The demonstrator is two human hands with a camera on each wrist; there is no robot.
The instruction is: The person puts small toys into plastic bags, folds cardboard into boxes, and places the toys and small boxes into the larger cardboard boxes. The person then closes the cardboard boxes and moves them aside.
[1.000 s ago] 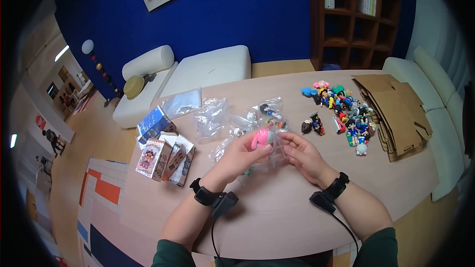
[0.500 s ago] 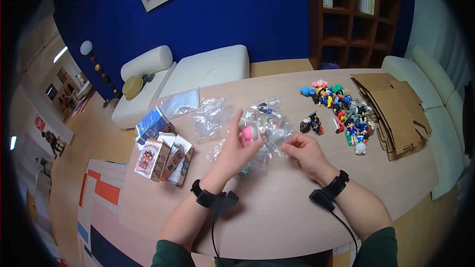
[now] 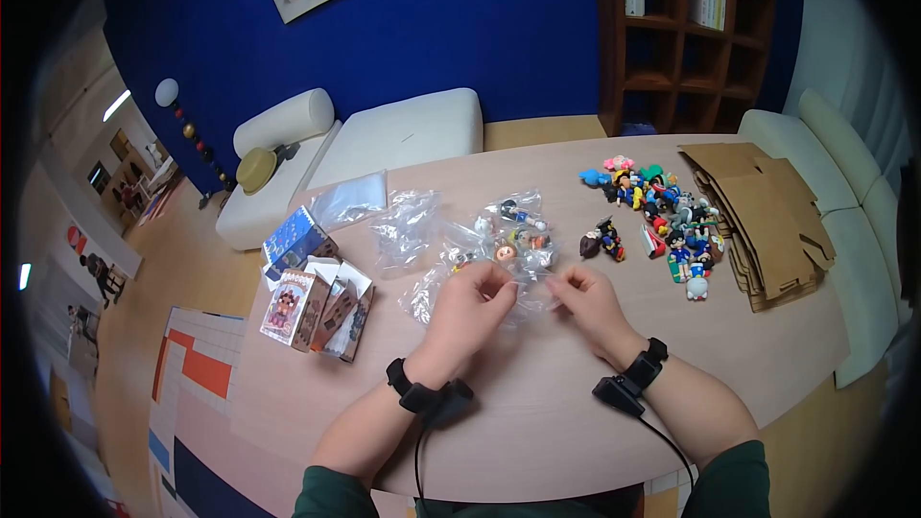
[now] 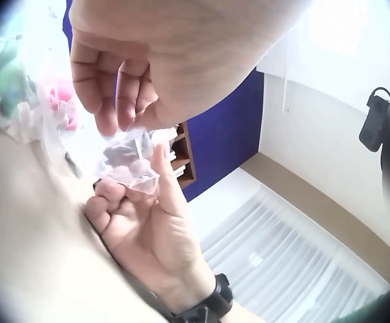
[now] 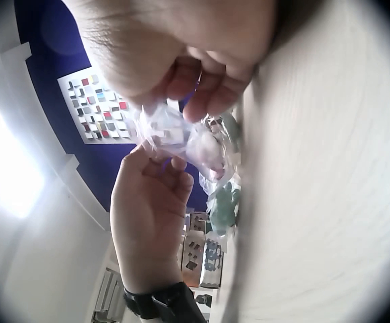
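My left hand [image 3: 470, 312] and right hand [image 3: 602, 312] face each other over the near middle of the table. Both pinch the edge of a clear plastic bag [image 5: 168, 131] between thumb and fingers, and the film spans the short gap between them. In the left wrist view the crumpled plastic shows at both hands' fingertips. A pink toy figure [image 4: 61, 101] lies low beside the left hand; the hand hides it in the head view. Just beyond the fingers are more bagged figures, among them one with a round orange-faced head [image 3: 506, 252] and one with dark hair [image 3: 511, 208].
Opened toy boxes [image 3: 297, 307] stand at the left, near crumpled clear bags [image 3: 405, 230] and a flat stack of plastic sleeves [image 3: 353, 198]. Unwrapped figures [image 3: 662, 206] are piled at the right beside flattened cardboard [image 3: 763, 221].
The pink figure, held up in the left hand a second ago, has gone down behind that hand. The left hand has turned over, and both hands now pinch the bag's edge.
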